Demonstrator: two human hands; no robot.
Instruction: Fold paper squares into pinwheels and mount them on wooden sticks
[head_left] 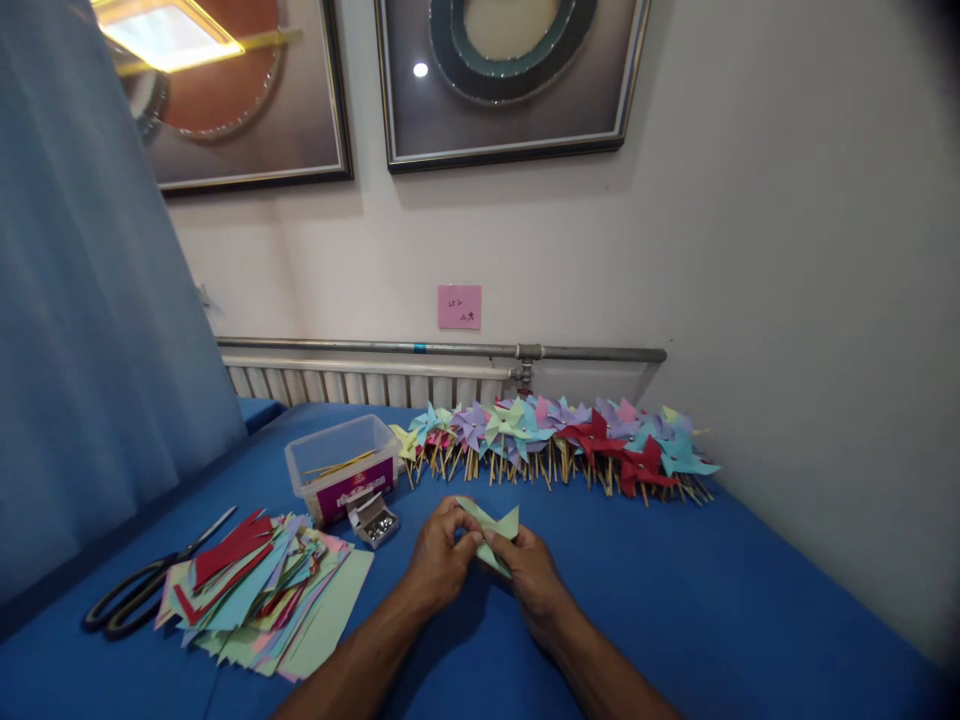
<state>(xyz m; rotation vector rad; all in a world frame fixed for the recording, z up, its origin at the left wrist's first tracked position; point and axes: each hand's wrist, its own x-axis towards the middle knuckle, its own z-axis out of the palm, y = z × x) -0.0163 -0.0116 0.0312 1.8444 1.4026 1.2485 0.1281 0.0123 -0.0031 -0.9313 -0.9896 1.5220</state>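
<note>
Between my two hands is a pale green paper pinwheel point(504, 524), its corners partly folded toward the middle. My left hand point(442, 545) grips its left side, thumb and fingers pinched near the centre. On the right side my right hand point(529, 570) is closed on the same paper, its thumb pressing by the centre. Both hands hold it above the blue table cover. Whether a pin is in the paper is hidden by the fingers. Left of my left hand stands a small open box of metal pins point(375, 522).
A clear plastic tub point(330, 445) with thin sticks stands behind the pin box. Cut coloured paper point(255, 590) lies piled at left beside black-handled scissors point(150, 585). Finished pinwheels on sticks point(555, 435) line the back by the wall. A blue curtain point(97, 300) hangs at left.
</note>
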